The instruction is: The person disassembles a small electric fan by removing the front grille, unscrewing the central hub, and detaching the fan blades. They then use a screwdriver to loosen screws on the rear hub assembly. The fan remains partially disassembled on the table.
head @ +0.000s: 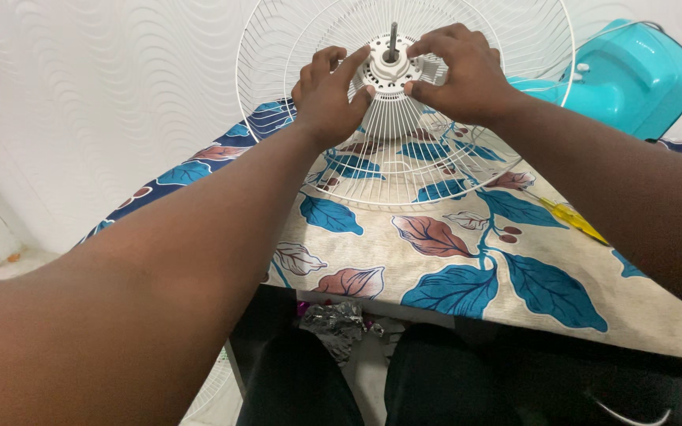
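Hands (400,83) around fan motor hub (389,72)

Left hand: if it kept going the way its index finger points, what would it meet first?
Probably the metal shaft rising from the white motor hub; the left hand already rests on the hub, though depth is unclear.

Both hands (392,83) on white fan hub (389,72)

Tabletop (657,315) draped in a leaf-patterned cloth (451,260). Under both grips, a white wire fan guard (404,170) on that cloth. Right of the right grip, a yellow-handled tool (574,218), flat.
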